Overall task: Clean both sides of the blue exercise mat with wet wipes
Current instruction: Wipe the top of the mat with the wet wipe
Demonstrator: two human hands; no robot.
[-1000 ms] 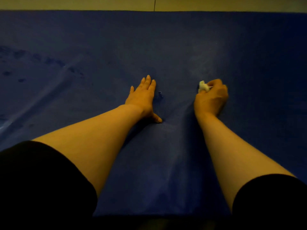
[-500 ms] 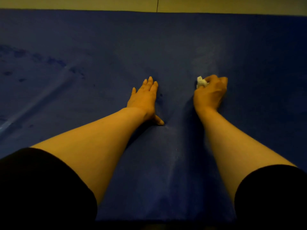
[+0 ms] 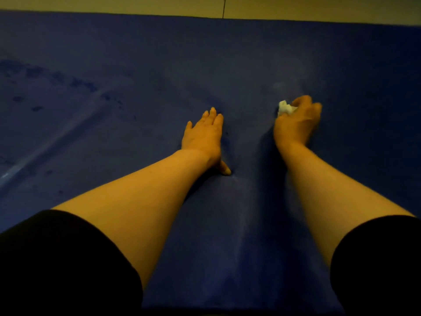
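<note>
The blue exercise mat (image 3: 136, 65) fills nearly the whole view, lying flat. My left hand (image 3: 204, 134) lies palm down on it near the middle, fingers straight and thumb spread toward me. To its right, my right hand (image 3: 296, 123) is curled round a crumpled white wet wipe (image 3: 284, 108), pressing it on the mat. A bit of the wipe sticks out on the hand's left side. A pale smear shows on the mat just beyond the right hand.
A strip of pale floor (image 3: 114, 4) with a dark tile joint runs along the mat's far edge. Darker blotches (image 3: 75, 82) and a long crease (image 3: 57, 137) mark the mat's left part. Black sleeves cover both upper arms at the bottom corners.
My right hand with the wipe has slid away from me and slightly to the right across the mat. The left hand has stayed pressed in the same place.
</note>
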